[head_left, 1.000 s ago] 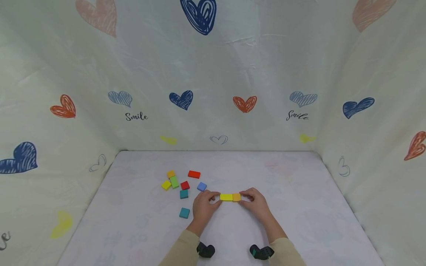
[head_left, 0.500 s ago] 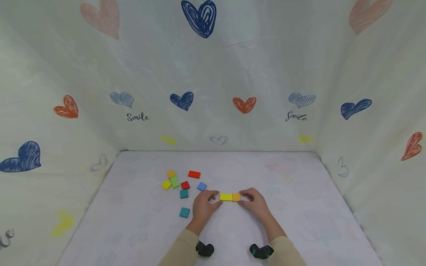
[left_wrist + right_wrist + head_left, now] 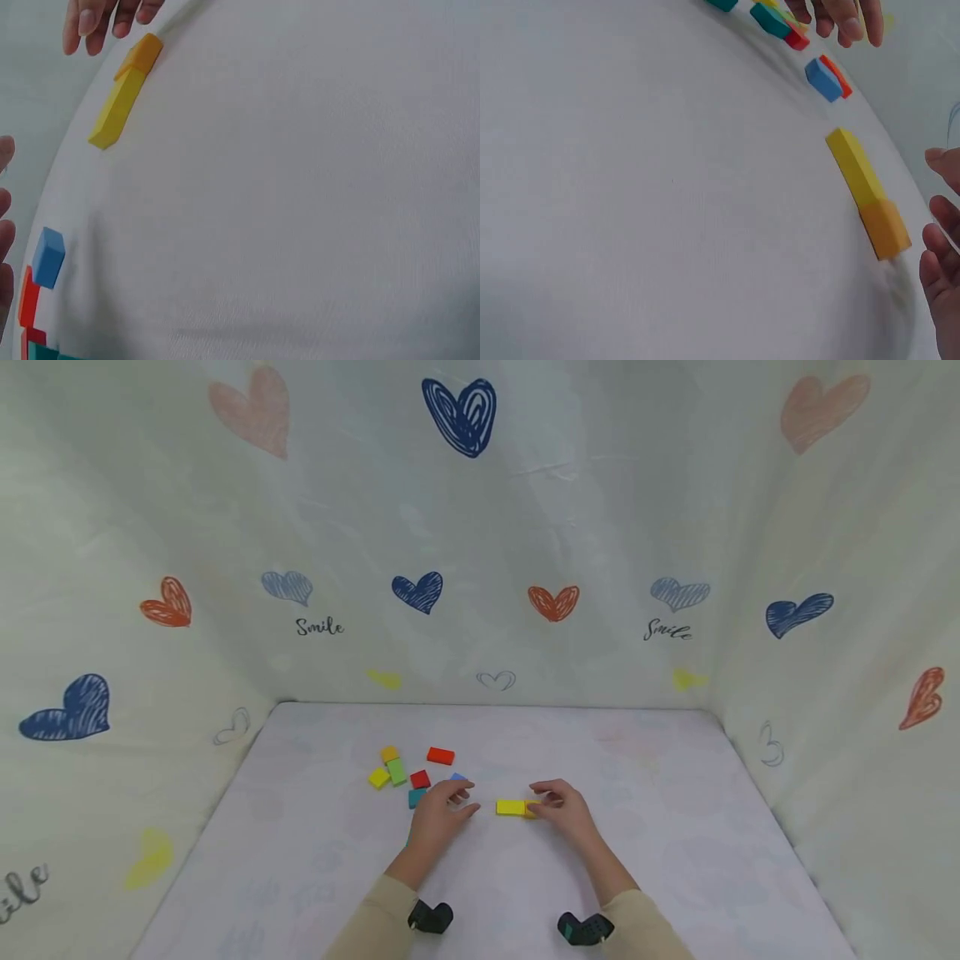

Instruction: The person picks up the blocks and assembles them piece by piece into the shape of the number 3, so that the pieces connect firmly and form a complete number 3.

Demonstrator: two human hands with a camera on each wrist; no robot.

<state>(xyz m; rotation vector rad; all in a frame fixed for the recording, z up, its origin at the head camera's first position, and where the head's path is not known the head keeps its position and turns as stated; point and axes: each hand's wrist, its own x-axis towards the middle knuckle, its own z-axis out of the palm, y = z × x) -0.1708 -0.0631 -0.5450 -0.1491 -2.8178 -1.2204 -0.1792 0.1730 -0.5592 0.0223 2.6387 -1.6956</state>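
Main risk I see: right hand [image 3: 567,814] is so close to the short orange block [image 3: 886,229] that a stray fingertip could knock it out of line with the long yellow block [image 3: 511,807] it abuts (material unclear). Left hand [image 3: 435,820] partly hides the small blue block [image 3: 48,257]; a low sweep could drag it. Pose: hands apart, fingers loosely bent, gripping nothing; yellow-orange pair lies between them on the pale tabletop [image 3: 675,827].
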